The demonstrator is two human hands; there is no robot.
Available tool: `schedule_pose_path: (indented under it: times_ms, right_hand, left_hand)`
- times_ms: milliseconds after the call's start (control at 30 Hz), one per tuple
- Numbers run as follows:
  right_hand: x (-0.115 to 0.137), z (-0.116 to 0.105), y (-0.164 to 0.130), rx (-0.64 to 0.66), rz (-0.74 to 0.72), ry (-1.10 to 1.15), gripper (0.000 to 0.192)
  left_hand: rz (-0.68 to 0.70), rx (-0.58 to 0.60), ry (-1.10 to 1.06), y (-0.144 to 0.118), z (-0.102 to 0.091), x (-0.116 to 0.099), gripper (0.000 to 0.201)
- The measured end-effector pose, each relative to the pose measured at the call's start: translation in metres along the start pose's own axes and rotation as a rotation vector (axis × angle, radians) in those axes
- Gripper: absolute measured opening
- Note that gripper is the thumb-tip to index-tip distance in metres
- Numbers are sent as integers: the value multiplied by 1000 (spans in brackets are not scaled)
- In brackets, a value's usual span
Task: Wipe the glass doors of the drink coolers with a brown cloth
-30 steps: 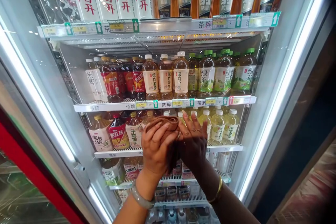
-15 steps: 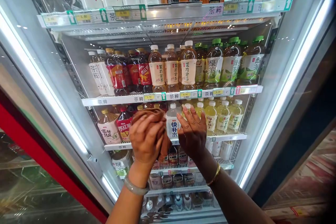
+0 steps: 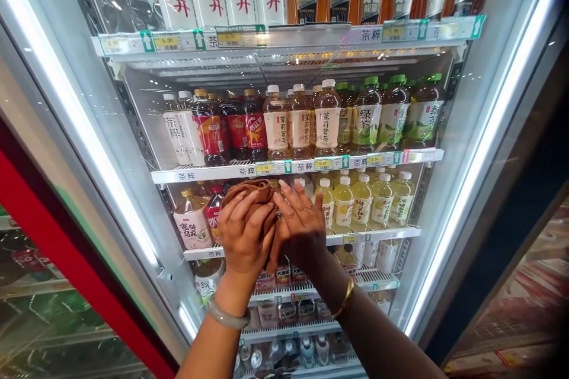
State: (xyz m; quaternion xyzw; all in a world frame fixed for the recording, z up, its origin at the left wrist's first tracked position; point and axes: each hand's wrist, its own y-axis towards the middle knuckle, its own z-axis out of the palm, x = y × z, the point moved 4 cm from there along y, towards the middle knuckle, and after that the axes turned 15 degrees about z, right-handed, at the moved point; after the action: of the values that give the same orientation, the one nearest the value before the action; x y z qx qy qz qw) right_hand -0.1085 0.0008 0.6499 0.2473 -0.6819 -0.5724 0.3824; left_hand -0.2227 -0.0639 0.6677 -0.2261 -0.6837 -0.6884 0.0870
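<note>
My left hand [image 3: 246, 231] is closed around a bunched brown cloth [image 3: 254, 188], its fingers curled over the front of it. A loose fold of cloth hangs down between my hands. My right hand [image 3: 302, 222] is right beside it, fingers stretched out and slightly apart, fingertips at the cloth's right edge; I cannot tell whether they touch it. Both hands are in front of a shelf of bottled drinks and hide part of it. Just right of my right hand stand yellow drink bottles [image 3: 343, 201]; left of my left hand is a peach oolong bottle [image 3: 191, 222].
A glass-fronted drinks cooler fills the view. Its middle shelf edge [image 3: 306, 164] carries price tags below tea bottles [image 3: 326, 121]. White and amber bottles line the top shelf [image 3: 311, 35]. A red frame [image 3: 66, 254] runs along the left, light strips on both sides.
My right hand has moved left, up to the cloth in my left hand. The view has shifted, so the shelves appear lower and more of the top bottles shows.
</note>
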Motion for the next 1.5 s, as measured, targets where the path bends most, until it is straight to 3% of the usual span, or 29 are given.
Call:
schedule_pose_path:
  times_ms: [233, 333, 433, 533, 667, 900, 1133, 1267, 1367, 1500]
  right_hand:
    - [4, -1, -6, 11, -75, 67, 38]
    - [3, -3, -7, 60, -114, 95, 38]
    - [3, -2, -8, 91, -117, 81, 40]
    - [3, 0, -10, 70, -113, 81, 42]
    - [10, 3, -8, 21, -73, 84, 39]
    - [40, 22, 0, 118, -86, 52, 46]
    - [36, 22, -14, 105, -152, 218, 43]
    - [35, 21, -16, 115, -151, 209, 45]
    - [37, 23, -15, 117, -143, 193, 46]
    - [39, 24, -16, 89, -156, 166, 44]
  left_hand:
    - [0, 20, -3, -21, -7, 0, 35]
    - [-4, 37, 22, -28, -16, 17, 43]
    - [-93, -37, 125, -30, -27, 34, 51]
    - [-116, -25, 111, -30, -22, 24, 48]
    - [-23, 38, 31, -32, -11, 0, 38]
    - [-23, 32, 97, -31, -29, 32, 44]
    - [-84, 83, 83, -47, -31, 12, 38]
    - [-21, 115, 91, -39, -41, 37, 41]
    - [-97, 46, 178, -32, -51, 63, 47]
    - [-120, 52, 142, -39, -49, 52, 43]
